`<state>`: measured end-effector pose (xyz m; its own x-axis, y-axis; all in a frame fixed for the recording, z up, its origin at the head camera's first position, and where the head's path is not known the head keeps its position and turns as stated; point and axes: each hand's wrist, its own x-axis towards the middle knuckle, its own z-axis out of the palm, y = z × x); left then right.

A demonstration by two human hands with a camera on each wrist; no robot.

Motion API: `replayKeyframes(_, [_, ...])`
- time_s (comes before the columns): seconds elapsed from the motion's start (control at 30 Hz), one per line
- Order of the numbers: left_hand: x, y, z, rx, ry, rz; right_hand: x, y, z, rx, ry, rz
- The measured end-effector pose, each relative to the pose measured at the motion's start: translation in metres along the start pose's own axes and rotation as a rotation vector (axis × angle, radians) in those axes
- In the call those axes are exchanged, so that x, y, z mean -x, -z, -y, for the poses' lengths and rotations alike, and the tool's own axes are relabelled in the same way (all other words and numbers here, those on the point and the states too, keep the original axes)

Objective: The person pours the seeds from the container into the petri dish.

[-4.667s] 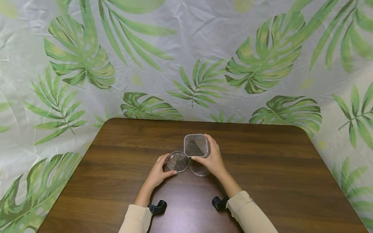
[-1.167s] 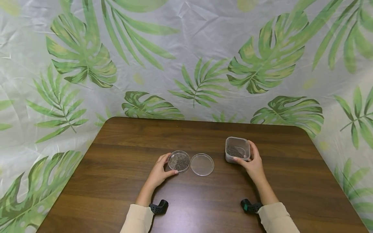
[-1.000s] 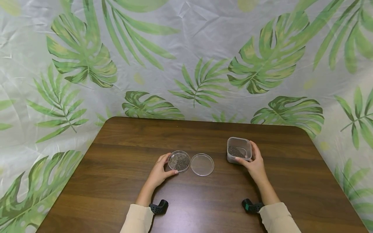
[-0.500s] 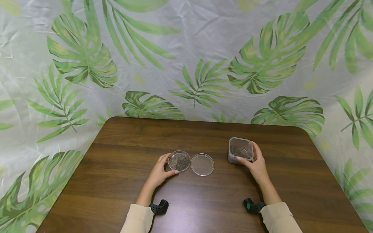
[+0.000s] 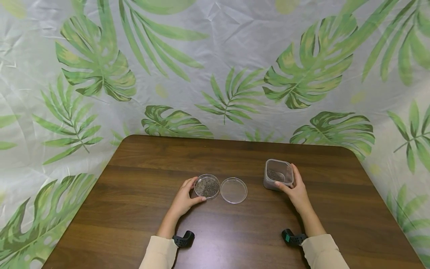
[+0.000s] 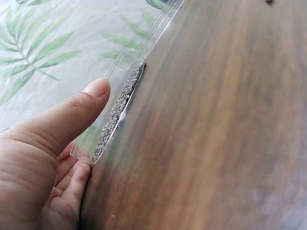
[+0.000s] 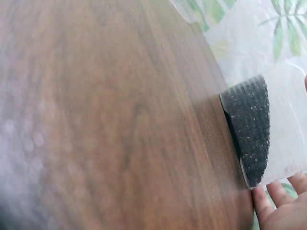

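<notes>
My left hand (image 5: 183,201) grips the near and left rim of a round clear petri dish (image 5: 205,187), thumb in front and fingers behind. Dark grainy bits, like soil or seeds, cover its floor; the left wrist view shows these granules (image 6: 119,110) as a thin layer. Just right of it, an empty petri dish half (image 5: 234,190) lies flat. My right hand (image 5: 297,193) holds a square clear plastic container (image 5: 279,186) by its right side, upright on the table. In the right wrist view its dark granules (image 7: 252,129) lie heaped in a slope.
The brown wooden table (image 5: 151,164) carries these things near its middle. A leaf-printed cloth (image 5: 231,45) hangs behind the table's far edge. Each wrist wears a black camera strap (image 5: 184,239).
My right hand has carried the container rightward from above the dishes to the table, uncovering the empty dish half. It has since slid slightly further right. The left hand stays at its dish.
</notes>
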<state>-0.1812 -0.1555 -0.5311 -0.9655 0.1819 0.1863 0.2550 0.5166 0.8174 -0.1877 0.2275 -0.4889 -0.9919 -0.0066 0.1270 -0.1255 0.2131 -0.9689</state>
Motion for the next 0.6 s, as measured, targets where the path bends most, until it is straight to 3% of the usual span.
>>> replayKeyframes(0.17, [0.000, 0.000, 0.001, -0.008, 0.001, -0.002, 0.000, 0.000, -0.001, -0.007, 0.005, 0.033])
replayKeyframes(0.4, [0.000, -0.001, 0.001, -0.013, 0.002, -0.001, -0.008, 0.004, -0.029, -0.005, 0.024, -0.002])
replayKeyframes(0.6, [0.000, -0.001, 0.000, -0.014, 0.007, -0.004, -0.005, 0.003, -0.015, -0.024, 0.051, -0.027])
